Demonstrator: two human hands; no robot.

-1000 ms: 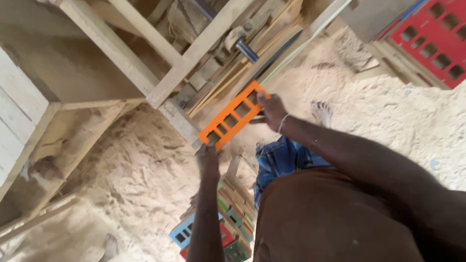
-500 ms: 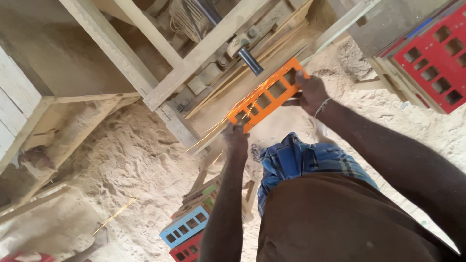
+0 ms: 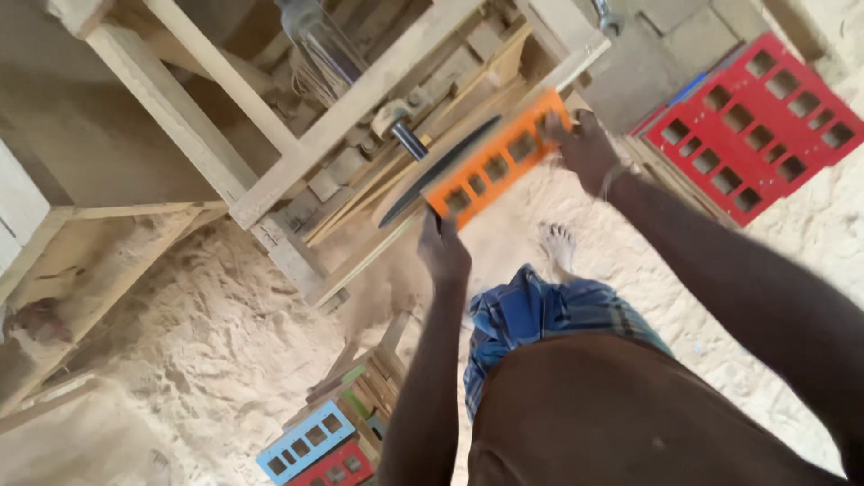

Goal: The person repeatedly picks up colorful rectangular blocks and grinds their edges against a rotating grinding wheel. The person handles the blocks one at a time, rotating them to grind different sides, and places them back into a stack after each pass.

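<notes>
I hold an orange wooden frame with rows of rectangular holes, tilted up to the right. My left hand grips its lower left end. My right hand grips its upper right end. The frame is pressed against a dark circular saw blade that rises from a rough wooden bench. Fine sawdust drifts down below the frame. My bare foot stands on the sawdust beneath.
A large red frame with holes leans at the upper right. A blue frame and a red frame lie on a pile of wood strips at the bottom. Sawdust covers the floor. Wooden slats are stacked under the bench.
The orange frame and both hands have moved up and to the right along the blade, and the view has shifted so the large red frame shows more fully.
</notes>
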